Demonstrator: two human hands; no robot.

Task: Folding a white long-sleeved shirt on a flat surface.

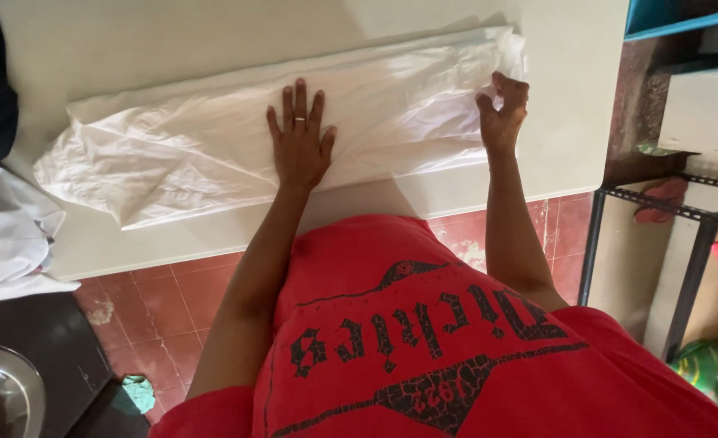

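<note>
We see our left hand [300,142] spread flat, fingers apart, pressing down on a folded white cloth [237,138] that lies lengthwise along the near edge of the white desk [570,97]. Our right hand [502,109], fingers curled, pinches the cloth's right end near the desk's right edge.

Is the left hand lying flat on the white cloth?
Yes, the left hand lies flat with fingers spread on the white cloth.
</note>
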